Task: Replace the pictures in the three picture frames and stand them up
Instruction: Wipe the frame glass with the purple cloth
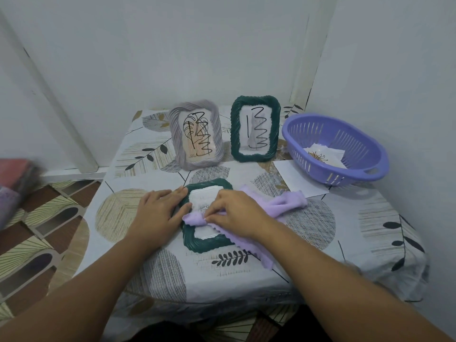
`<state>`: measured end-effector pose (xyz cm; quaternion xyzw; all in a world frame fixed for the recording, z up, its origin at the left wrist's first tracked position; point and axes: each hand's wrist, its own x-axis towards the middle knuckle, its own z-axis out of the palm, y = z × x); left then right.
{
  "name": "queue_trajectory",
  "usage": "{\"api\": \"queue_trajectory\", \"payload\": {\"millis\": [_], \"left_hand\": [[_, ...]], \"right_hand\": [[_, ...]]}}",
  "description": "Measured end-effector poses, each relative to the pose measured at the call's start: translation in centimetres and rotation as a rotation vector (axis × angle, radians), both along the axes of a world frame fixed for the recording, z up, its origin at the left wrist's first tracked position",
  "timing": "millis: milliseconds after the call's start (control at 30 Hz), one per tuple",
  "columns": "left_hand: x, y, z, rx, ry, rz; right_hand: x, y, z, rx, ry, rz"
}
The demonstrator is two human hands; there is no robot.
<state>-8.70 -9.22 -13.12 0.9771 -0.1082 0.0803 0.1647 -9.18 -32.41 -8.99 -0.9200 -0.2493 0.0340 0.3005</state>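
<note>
Just one view here — head-mounted wide-angle, looking forward and down, close over the counter (345, 223), facing the room's white corner.

Frames (206, 243) dark green, grey (197, 134); cloth (291, 202) lilac; basket (345, 169) purple; tablecloth (370, 218) seemingly leaf-patterned.

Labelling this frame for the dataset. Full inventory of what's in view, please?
grey frame: 1, grey, standing at table rear left, scribbled picture inside
green frames: 2, dark green, one standing rear centre, one lying flat under the hands
cloth: 1, lilac, draped over the flat frame, trailing right
basket: 1, purple, rear right, pictures inside
paper sheet: 1, white, partly under the basket
tablecloth: 1, white with leaf pattern, covers the table
left hand: 1, flat on the lying frame's left edge
right hand: 1, pinches the cloth over the frame's glass
</note>
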Motion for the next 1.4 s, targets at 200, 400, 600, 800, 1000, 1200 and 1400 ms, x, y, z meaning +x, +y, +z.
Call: {"api": "queue_trajectory", "payload": {"millis": [200,400,600,800,1000,1200,1400], "left_hand": [[0.0,0.0,0.0,0.009,-0.014,0.0],[0.1,0.2,-0.1,0.01,-0.009,-0.006],[0.0,0.0,0.0,0.006,0.001,0.002],[0.1,0.1,-0.1,0.002,0.004,0.004],[0.0,0.2,-0.1,0.002,0.005,0.005],[0.1,0.1,-0.1,0.002,0.015,0.006],[0.0,0.2,0.0,0.0,0.02,0.006]], "right_hand": [[0.1,-0.9,1.0,-0.007,0.123,0.108],[-0.5,-0.7,0.5,-0.001,0.069,0.056],[0.6,-2.9,0.9,-0.112,-0.007,-0.055],[-0.2,-2.8,1.4,-0.08,0.143,0.071],[0.4,-2.9,0.7,-0.143,-0.04,-0.088],[0.2,-4.0,2.3,-0.161,0.129,-0.007],[-0.2,-2.2,1.8,-0.228,-0.019,-0.151]]}}
